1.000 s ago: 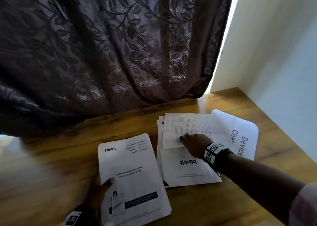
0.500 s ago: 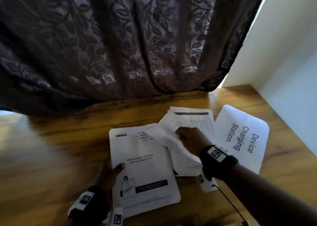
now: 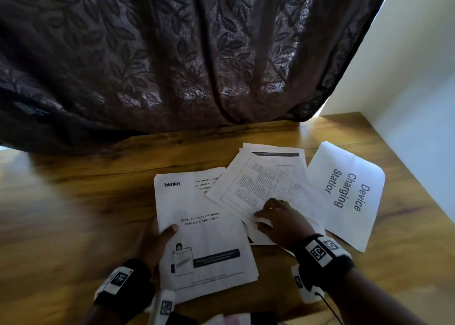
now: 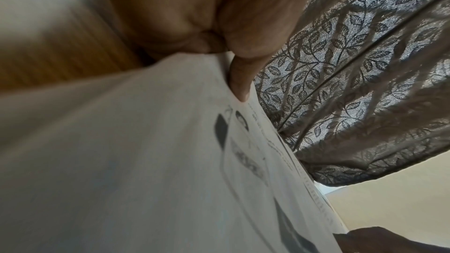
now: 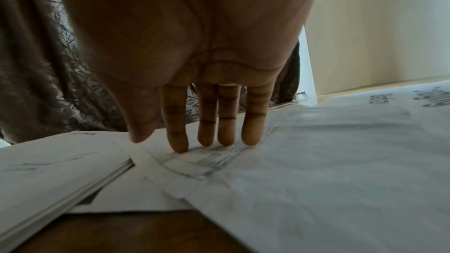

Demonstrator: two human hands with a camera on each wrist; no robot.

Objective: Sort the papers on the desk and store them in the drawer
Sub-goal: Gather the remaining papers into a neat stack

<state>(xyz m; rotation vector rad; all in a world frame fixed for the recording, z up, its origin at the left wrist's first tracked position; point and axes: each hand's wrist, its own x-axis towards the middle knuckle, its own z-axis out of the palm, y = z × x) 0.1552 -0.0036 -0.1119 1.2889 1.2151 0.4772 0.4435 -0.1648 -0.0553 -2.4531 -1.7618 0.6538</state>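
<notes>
A: Change since half a second ago: table-printed sheet [image 3: 261,189], then lifted and curled in the right hand [image 3: 280,222], now lies flat, its left corner overlapping the blinkit stack [image 3: 204,231].

B: Right hand state?

A: Fingers [image 5: 180,138] straight, tips pressing down on the sheet; nothing gripped.

B: Left hand [image 3: 152,243]?

A: Pinches the blinkit stack's left edge, thumb on top, fingers beneath, near the bench's [image 3: 73,213] front edge.

B: Other papers?

A: Second pile [image 3: 283,157] under the printed sheet, mid-bench. "Device Charging Station" sheet [image 3: 349,194] towards the right edge.

B: Surroundings?

A: Dark leaf-patterned curtain [image 3: 172,53] along the back edge; pale wall [image 3: 418,78] at right.
</notes>
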